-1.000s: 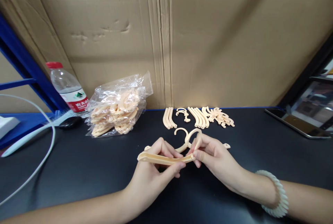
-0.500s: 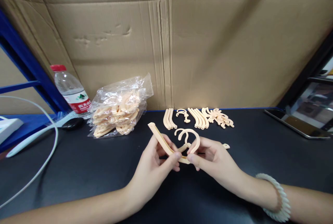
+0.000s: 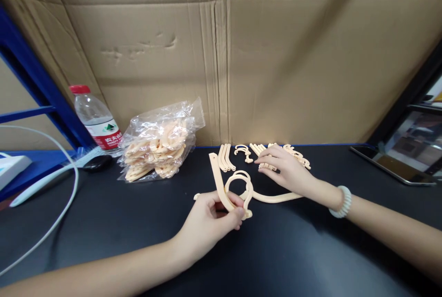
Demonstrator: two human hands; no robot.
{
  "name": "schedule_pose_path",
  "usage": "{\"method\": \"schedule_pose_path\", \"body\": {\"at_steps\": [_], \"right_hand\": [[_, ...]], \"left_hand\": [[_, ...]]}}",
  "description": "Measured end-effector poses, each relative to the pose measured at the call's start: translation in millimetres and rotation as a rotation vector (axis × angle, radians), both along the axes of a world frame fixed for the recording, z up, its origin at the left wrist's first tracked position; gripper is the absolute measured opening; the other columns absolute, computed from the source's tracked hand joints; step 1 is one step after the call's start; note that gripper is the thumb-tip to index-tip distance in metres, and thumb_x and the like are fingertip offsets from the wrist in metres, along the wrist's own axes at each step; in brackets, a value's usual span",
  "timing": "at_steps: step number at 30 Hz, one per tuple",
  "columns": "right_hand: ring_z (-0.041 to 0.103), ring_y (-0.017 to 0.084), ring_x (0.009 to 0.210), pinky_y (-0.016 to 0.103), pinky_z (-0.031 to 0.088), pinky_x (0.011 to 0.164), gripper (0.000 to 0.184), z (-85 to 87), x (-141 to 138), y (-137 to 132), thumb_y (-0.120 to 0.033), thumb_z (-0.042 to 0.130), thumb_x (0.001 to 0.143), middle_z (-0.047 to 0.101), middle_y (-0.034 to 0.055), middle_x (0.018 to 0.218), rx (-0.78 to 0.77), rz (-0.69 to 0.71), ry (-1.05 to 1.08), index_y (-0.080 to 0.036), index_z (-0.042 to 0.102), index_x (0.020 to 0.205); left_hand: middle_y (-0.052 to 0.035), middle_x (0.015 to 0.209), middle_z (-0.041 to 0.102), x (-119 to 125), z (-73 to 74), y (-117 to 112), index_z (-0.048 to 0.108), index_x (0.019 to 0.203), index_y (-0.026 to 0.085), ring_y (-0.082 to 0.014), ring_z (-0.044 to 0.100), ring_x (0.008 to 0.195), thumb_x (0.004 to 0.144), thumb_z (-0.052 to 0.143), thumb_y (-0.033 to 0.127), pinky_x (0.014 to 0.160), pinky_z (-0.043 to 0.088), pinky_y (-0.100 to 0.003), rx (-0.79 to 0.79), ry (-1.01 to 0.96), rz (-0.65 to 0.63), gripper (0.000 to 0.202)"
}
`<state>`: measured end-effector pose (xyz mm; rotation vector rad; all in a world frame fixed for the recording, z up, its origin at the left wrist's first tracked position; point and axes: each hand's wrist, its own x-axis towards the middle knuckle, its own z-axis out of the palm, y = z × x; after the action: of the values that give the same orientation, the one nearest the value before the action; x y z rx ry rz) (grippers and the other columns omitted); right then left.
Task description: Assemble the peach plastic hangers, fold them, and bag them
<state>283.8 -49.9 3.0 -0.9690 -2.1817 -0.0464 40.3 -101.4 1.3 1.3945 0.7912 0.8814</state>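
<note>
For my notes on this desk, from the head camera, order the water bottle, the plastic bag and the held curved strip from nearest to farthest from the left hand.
From the left hand:
1. Curved strip: in its grasp, its top end rising above it.
2. Plastic bag: behind and to the left.
3. Water bottle: left beyond the bag.

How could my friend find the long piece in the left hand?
Start at the big black table. Find the left hand above its middle. The long cream piece sticks up from that hand, while the other long pieces lie on the table.
</note>
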Motion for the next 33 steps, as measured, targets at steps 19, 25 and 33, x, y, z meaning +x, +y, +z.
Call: {"method": "schedule_pose_path", "body": {"at_steps": [19, 25, 33], "right_hand": [[0.066, 0.022, 0.090, 0.041, 0.055, 0.079, 0.022, -4.7, 7, 10, -0.022, 0.045, 0.097, 0.066, 0.0085, 0.099, 0.039, -0.088, 0.221, -0.022, 0.067, 0.097], [0.071, 0.019, 0.082, 0.036, 0.059, 0.077, 0.018, 7.3, -23, -17, -0.029, 0.053, 0.096, 0.071, 0.0071, 0.096, -0.231, 0.031, 0.698, -0.019, 0.066, 0.102], [0.067, 0.018, 0.082, 0.034, 0.057, 0.078, 0.017, 5.3, -46, -47, -0.034, 0.070, 0.083, 0.071, 0.0056, 0.096, -0.468, 0.036, 0.914, -0.021, 0.072, 0.094]], "left_hand": [[-0.0007, 0.068, 0.064, -1, 4.9, -1, 0.065, 0.075, 0.013, -0.0109, 0.057, 0.058, 0.071, 0.078, 0.032, 0.056, 0.049, -0.022, -0.004, -0.011, 0.051, 0.023], [0.0011, 0.068, 0.062, -2, 3.2, 1, 0.063, 0.079, 0.014, -0.0109, 0.058, 0.058, 0.074, 0.078, 0.032, 0.057, 0.049, -0.023, 0.008, -0.045, 0.093, 0.024], [0.0021, 0.070, 0.059, -2, 2.4, 1, 0.061, 0.081, 0.014, -0.0098, 0.057, 0.059, 0.076, 0.077, 0.032, 0.058, 0.049, -0.022, 0.006, -0.070, 0.088, 0.025]]}}
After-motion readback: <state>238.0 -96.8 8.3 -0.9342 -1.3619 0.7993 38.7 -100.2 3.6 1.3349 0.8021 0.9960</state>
